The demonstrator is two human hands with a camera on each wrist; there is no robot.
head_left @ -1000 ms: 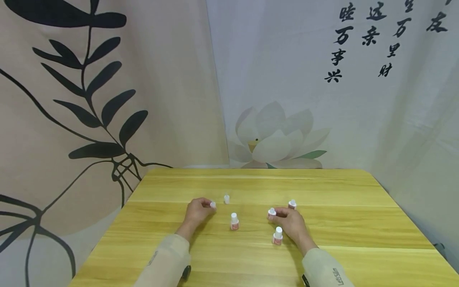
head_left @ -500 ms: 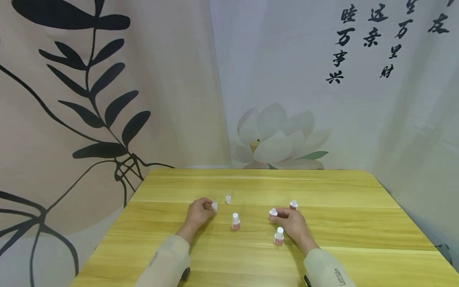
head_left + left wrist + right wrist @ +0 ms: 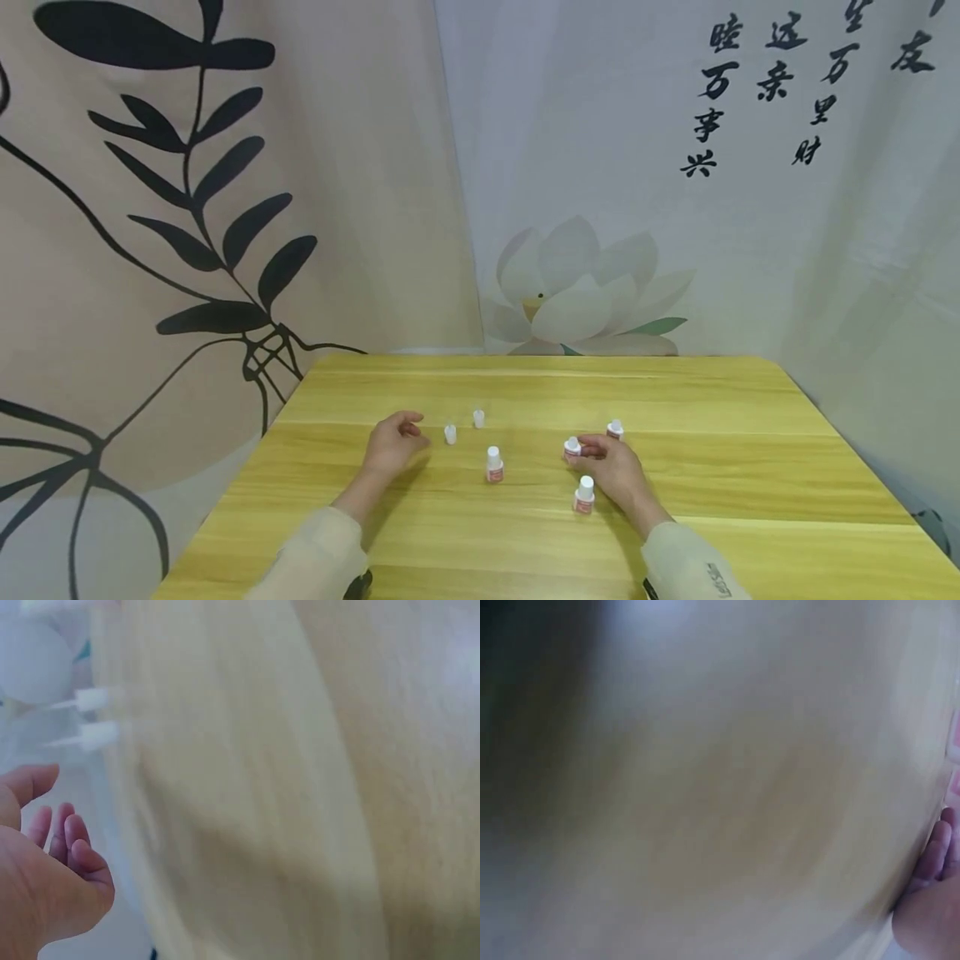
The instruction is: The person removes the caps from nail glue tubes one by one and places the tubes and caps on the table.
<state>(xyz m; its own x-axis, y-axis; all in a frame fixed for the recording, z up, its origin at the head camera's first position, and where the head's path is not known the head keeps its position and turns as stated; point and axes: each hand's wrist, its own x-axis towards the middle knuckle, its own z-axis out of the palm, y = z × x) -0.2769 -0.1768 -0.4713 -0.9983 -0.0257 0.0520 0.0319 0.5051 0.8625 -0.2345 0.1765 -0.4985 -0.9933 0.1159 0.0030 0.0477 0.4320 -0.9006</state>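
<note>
In the head view two white caps, a nearer cap (image 3: 450,434) and a farther cap (image 3: 478,418), stand on the table left of centre. The left wrist view shows a thin tip on each of these caps (image 3: 99,735). My left hand (image 3: 392,443) is just left of the nearer cap, apart from it, fingers loosely bent and holding nothing. My right hand (image 3: 613,467) pinches a small white bottle with a red label (image 3: 572,448), its tall cap off. Close behind that hand stands a similar bottle (image 3: 615,428), partly hidden. The right wrist view is mostly blurred.
Two bottles with tall white caps stand upright: one bottle (image 3: 495,464) between the hands, another bottle (image 3: 583,494) just in front of the right hand. The wooden table (image 3: 525,383) ends at a printed curtain (image 3: 375,167).
My left hand has set the nearer cap on the table, let go of it and drawn back to the left. The right hand stays on its bottle.
</note>
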